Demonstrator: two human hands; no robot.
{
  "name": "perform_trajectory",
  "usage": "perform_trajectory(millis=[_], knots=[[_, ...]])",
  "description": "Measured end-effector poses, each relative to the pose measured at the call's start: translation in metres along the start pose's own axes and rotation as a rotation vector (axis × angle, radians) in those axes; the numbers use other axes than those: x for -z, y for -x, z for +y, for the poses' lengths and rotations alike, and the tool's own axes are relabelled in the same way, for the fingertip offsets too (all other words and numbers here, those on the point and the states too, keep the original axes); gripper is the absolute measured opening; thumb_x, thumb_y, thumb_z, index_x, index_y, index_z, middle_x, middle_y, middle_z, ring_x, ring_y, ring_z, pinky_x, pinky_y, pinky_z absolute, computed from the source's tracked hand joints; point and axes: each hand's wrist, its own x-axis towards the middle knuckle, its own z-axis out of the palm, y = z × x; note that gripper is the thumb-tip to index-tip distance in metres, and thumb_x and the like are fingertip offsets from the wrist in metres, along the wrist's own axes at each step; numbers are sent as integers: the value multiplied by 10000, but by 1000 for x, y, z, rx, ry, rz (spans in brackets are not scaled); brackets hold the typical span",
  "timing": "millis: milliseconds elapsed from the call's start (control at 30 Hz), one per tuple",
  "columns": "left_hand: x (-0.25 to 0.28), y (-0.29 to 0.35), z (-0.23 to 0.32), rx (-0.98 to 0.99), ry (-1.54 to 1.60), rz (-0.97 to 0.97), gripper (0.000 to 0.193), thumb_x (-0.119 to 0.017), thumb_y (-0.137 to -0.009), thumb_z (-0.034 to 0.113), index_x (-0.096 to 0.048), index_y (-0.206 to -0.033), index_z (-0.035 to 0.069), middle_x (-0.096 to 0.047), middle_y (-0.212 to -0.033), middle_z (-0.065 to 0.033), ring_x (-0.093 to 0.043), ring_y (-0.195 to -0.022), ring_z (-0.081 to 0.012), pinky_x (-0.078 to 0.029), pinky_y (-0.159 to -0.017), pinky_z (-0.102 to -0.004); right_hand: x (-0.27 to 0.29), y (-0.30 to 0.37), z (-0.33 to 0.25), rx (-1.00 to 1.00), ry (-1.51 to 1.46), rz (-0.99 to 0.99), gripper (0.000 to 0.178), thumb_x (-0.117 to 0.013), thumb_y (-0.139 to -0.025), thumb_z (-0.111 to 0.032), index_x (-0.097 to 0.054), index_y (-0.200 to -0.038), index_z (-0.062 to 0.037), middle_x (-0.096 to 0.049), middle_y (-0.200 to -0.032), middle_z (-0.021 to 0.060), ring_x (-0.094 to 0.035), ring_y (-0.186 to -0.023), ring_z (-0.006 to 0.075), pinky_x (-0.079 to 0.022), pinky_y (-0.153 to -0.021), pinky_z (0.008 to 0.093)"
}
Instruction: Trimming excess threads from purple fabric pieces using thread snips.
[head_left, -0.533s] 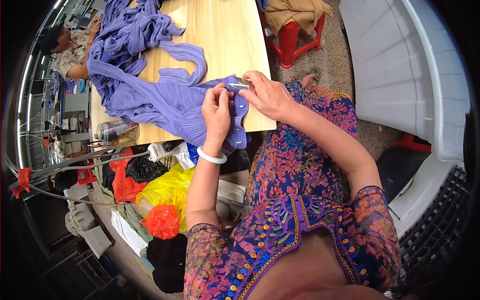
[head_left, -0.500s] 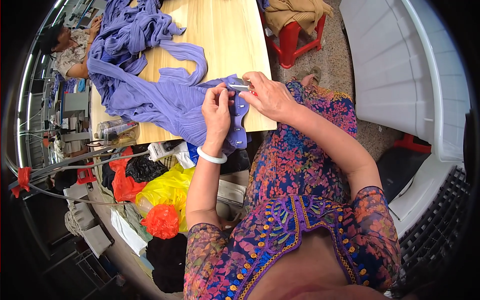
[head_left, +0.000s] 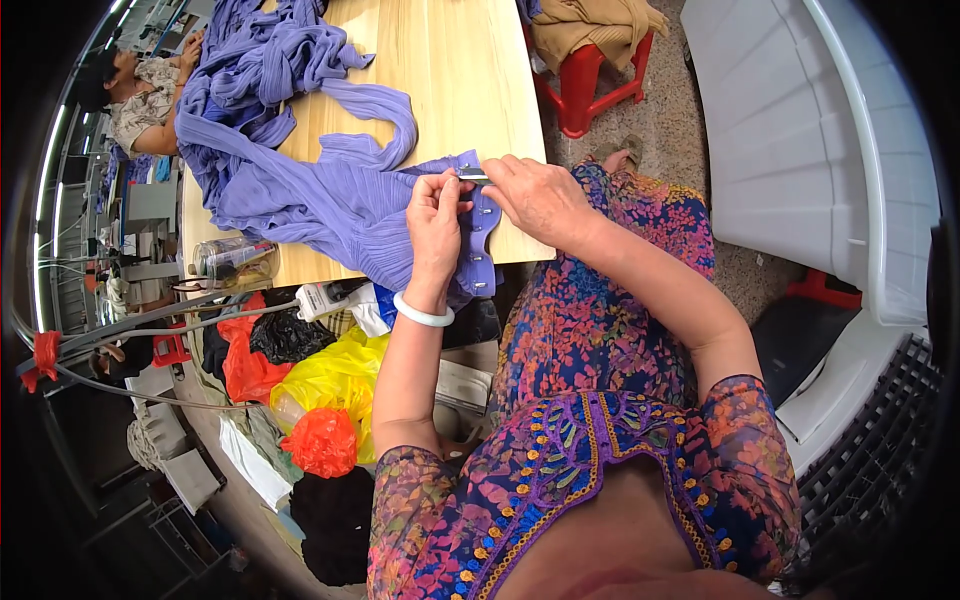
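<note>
A purple pleated garment (head_left: 330,215) lies on the table, its smooth button band (head_left: 482,245) reaching the near right corner. Several small shiny pieces, perhaps buttons, run along that band. With thumb and fingers closed, my left hand (head_left: 435,225) pinches the garment beside the band. My right hand (head_left: 543,200) is wrapped round small metal thread snips (head_left: 472,174), whose blades point left at the upper part of the band, right by my left fingertips. Most of the snips' handle is hidden in my palm.
The wooden table (head_left: 440,70) ends just right of my hands. A clear jar (head_left: 235,262) stands at its left edge. Yellow (head_left: 335,375) and red plastic bags sit below. A red stool (head_left: 590,95) holds brown cloth; a large grey bin (head_left: 790,130) stands right. Another person (head_left: 145,105) sits far left.
My right hand has turned slightly and the snips' blades now look closer together, almost level; their red part is no longer visible. My left hand keeps its pinch in nearly the same place.
</note>
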Motion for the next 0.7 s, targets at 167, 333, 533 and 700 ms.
perform_trajectory(millis=[167,333,533,700], knots=[[-2,1,0,-4,31,18,141,-521,-867,154,-533,-916,22,-566,-832,-28,-563,-754,-82,-467,-621,-196,0,3,-1,10,5,37,224,-594,-760,-178,-473,-890,-42,-519,-712,86,-574,-660,230,-475,-534,326],[-1,1,-2,4,47,43,132,-528,-861,138,-533,-917,18,-571,-845,-30,-564,-759,-84,-471,-630,-199,0,3,-5,10,31,48,213,-596,-759,-174,-471,-875,-46,-517,-706,81,-574,-652,217,-472,-524,319],[-2,-1,-3,14,58,36,115,-529,-859,129,-532,-902,22,-573,-903,-47,-569,-781,-91,-476,-641,-202,-7,1,-1,-19,47,41,222,-593,-760,-176,-476,-900,-48,-521,-712,79,-577,-654,216,-478,-531,319],[-3,0,-3,14,41,-9,94,-522,-860,120,-519,-869,27,-541,-1056,-94,-572,-807,-95,-478,-646,-205,-10,1,1,-42,10,44,209,-584,-767,-176,-483,-900,-50,-534,-729,83,-583,-670,226,-480,-534,322]])
